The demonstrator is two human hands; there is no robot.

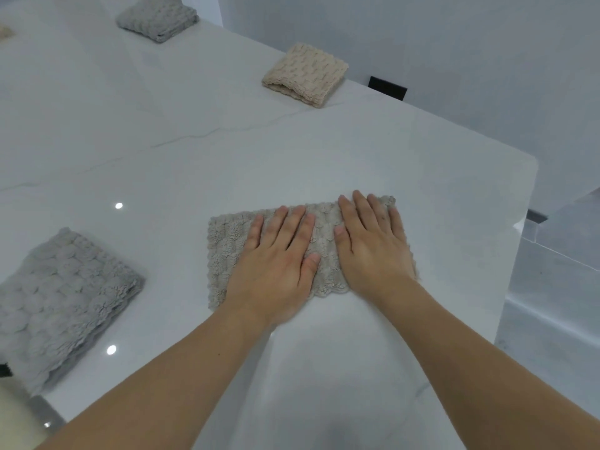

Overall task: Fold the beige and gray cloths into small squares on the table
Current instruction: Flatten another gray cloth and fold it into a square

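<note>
A beige cloth (227, 245) lies flat on the white marble table (324, 151), near the table's right front corner. It is folded into a rectangle, and its long axis runs from left to right, with the right end a little farther from the person than the left end. Both hands press on it with the palms down. The left hand (276, 261) covers the middle of the cloth; its fingers are straight and slightly apart, and the thumb lies beside the right hand. The right hand (373, 241) covers the right end, with straight fingers close together that reach the far edge of the cloth.

At the left edge of the table lies a folded gray cloth (61, 303). Far from the hands, a small folded beige square (305, 74) lies at the far edge, and a small folded gray square (158, 17) lies farther back.
</note>
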